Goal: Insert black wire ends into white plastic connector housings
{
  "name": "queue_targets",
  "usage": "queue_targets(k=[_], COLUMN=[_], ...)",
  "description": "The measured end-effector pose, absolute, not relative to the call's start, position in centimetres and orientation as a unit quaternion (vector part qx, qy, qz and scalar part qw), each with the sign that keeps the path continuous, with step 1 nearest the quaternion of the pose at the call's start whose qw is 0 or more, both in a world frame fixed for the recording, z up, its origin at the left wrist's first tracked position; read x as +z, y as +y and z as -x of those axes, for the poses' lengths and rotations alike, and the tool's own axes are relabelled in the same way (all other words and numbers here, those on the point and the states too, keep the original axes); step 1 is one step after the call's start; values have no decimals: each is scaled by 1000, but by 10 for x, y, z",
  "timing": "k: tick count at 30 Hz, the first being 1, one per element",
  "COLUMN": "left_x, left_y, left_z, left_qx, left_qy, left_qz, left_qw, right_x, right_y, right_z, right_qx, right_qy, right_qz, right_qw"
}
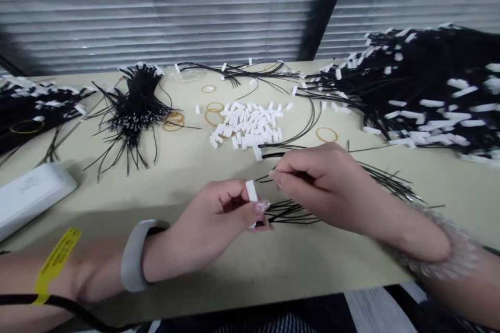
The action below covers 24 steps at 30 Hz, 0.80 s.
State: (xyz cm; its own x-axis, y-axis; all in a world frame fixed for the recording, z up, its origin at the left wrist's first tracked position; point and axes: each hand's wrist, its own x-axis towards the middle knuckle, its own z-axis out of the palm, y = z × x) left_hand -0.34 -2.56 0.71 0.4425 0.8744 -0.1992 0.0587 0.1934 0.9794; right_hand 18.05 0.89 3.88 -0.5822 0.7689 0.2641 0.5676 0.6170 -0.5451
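My left hand [213, 223] is closed on a small white plastic connector [251, 191], pinched upright between thumb and fingers. A bundle of thin black wires [291, 212] runs rightward from the lower part of that connector. Just to the right, my right hand [332, 184] pinches a thin black wire [264, 179], whose tip points left toward the connector's upper end. Whether the tip touches the connector cannot be made out. More black wires [390, 182] pass under my right hand and show beyond it. Behind the hands lies a pile of loose white connectors [253, 122].
Wires with white connectors heap at the right [441, 83] and far left [23, 109]. A tied wire bundle [136, 99] stands left of the pile. Rubber bands [326, 135] lie about. A white device [33, 195] is at left; blinds [175, 10] border the table's back.
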Motion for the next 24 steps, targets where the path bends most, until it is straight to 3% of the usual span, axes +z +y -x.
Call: queue_targets(k=[8,24], left_x=[10,9], left_y=[-27,-31], left_z=[0,-3], left_qx=[309,311], left_qy=[435,473], left_qz=[-582,-599], left_qw=[614,566], right_x=[39,37], right_y=[9,8], right_z=[-181,-168], right_qx=[285,371], right_qy=[-846,-767], right_qz=[401,478], right_qw=[206,213])
